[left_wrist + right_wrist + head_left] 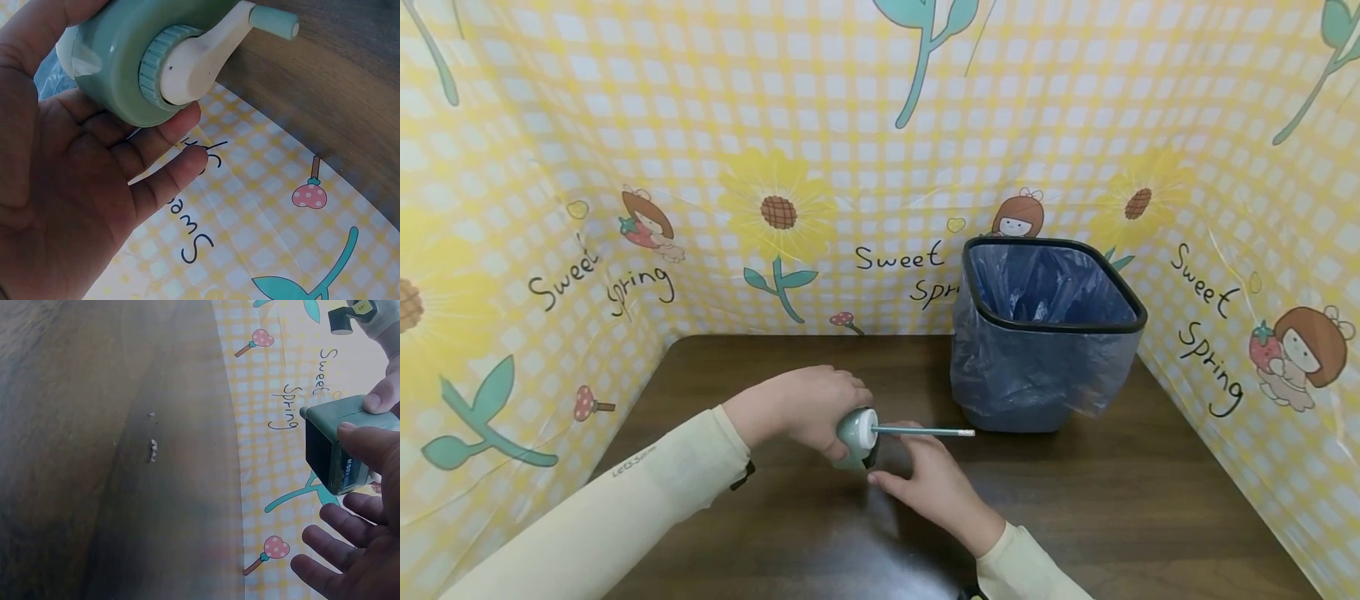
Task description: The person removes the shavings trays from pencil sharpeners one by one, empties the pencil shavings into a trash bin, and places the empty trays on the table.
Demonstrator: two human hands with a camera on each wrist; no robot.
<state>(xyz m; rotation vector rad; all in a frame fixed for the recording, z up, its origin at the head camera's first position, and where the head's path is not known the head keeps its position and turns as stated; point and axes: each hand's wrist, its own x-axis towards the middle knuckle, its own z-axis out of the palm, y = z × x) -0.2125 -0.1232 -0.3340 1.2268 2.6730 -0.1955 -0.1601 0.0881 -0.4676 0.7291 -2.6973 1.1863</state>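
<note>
My left hand grips a green crank pencil sharpener above the brown table. A teal pencil with a white end sticks out of the sharpener's white front and points right. In the left wrist view, the white crank arm ends in a green knob. The right hand is just right of the sharpener. Its thumb touches the casing beside a dark panel in the right wrist view, while the other fingers are spread, not wrapped round it.
A bin with a dark rim and a clear plastic liner stands at the back right of the table. Small pale crumbs lie on the tabletop. Yellow checked cloth encloses the back and sides.
</note>
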